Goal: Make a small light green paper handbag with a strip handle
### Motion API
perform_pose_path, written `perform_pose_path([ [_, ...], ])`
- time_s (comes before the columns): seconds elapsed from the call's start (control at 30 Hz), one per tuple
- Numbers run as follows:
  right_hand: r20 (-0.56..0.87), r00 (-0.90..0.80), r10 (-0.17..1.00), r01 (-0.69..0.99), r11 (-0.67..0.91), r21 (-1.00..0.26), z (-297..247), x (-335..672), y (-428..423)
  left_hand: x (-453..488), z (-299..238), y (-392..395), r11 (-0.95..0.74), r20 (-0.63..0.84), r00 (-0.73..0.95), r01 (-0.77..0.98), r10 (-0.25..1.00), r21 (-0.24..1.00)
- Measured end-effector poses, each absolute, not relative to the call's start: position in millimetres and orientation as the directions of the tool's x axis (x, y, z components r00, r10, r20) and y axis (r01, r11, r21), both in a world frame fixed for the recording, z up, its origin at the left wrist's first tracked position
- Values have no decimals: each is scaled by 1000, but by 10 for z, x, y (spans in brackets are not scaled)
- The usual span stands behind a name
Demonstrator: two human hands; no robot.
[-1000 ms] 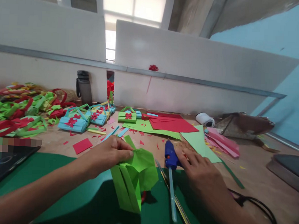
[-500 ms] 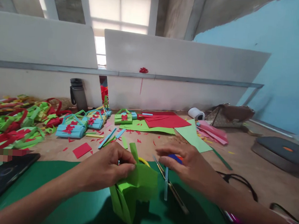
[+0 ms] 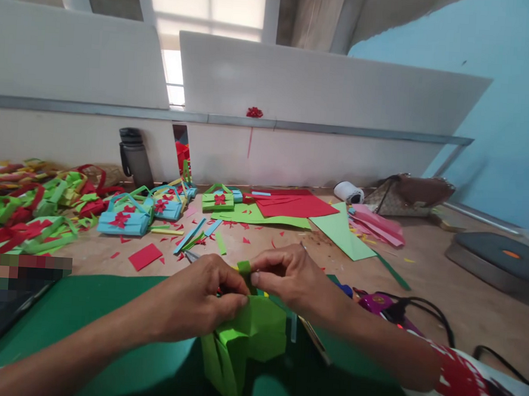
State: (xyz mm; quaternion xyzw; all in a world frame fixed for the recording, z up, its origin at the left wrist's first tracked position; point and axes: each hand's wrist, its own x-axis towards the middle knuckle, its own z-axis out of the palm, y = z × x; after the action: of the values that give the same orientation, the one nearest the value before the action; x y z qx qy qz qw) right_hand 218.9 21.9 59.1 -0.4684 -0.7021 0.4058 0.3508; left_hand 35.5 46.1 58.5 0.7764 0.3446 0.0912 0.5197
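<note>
A folded light-green paper piece [image 3: 247,337] stands over the dark green sheet [image 3: 82,318] in front of me. My left hand [image 3: 198,298] pinches its upper left edge with closed fingers. My right hand [image 3: 287,274] pinches a narrow green paper strip [image 3: 243,268] at the top of the piece, thumb and forefinger pressed together. The two hands almost touch above the paper. The glue gun lies mostly hidden behind my right wrist, with only a bit of blue [image 3: 346,290] showing.
Small blue and green paper bags with red flowers [image 3: 124,219] sit at the back left beside a heap of paper handles [image 3: 17,207]. Red and green sheets [image 3: 291,208], pink strips [image 3: 377,229], a dark bottle [image 3: 135,154], a tape roll [image 3: 348,192] and black cables [image 3: 423,315] lie around.
My right hand has left the blue glue gun and come across to the top of the green paper piece, pinching the strip. My left hand kept its hold.
</note>
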Motion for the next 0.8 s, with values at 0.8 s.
perform_pose_path([
  [0.8,50,-35,998,232,57,-971,568,2262,109,451,556,551,-187,-270,739,471,617,862],
])
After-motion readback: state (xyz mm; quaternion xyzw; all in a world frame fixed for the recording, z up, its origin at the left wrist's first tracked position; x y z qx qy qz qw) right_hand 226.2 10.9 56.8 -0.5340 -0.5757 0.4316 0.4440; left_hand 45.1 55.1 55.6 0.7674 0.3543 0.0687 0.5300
